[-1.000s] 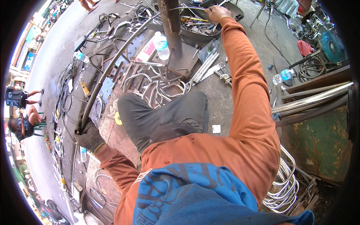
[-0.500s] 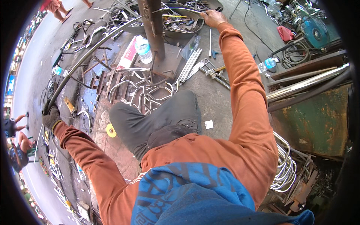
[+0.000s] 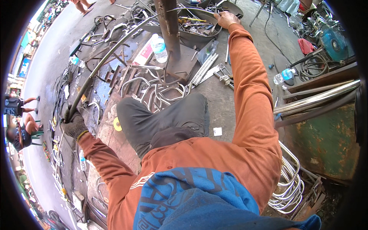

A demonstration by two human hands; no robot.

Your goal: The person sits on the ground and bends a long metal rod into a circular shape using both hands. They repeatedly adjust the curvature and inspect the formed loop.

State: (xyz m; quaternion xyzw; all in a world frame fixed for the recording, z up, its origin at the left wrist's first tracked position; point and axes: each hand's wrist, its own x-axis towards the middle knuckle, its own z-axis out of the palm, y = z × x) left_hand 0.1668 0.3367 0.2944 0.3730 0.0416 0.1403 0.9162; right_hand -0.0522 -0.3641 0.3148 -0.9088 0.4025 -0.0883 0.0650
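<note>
My left hand (image 3: 75, 125), in a dark knitted glove, is closed around the lower end of a long metal tube (image 3: 100, 66). The tube slants up and away to the upright rusty post (image 3: 168, 32). On the post's other side a thin, bright curved length (image 3: 194, 9) runs on to my bare right hand (image 3: 227, 19), whose fingers are closed on its end. I cannot tell how the length passes the post. Bent metal tubes (image 3: 153, 94) lie in a heap beyond my crossed legs. A water bottle (image 3: 158, 49) stands beside the post.
A round tub (image 3: 197, 36) of metal scraps sits behind the post. To the right are long shiny pipes (image 3: 318, 97), a green rusty metal box (image 3: 318, 142), a fan (image 3: 332, 44) and coiled bright tubing (image 3: 287, 186). People (image 3: 27, 128) sit and stand at far left.
My left hand has moved right and slightly down in the picture with the tube's lower end, and the tube stands steeper. The view has shifted, so the surroundings sit further right.
</note>
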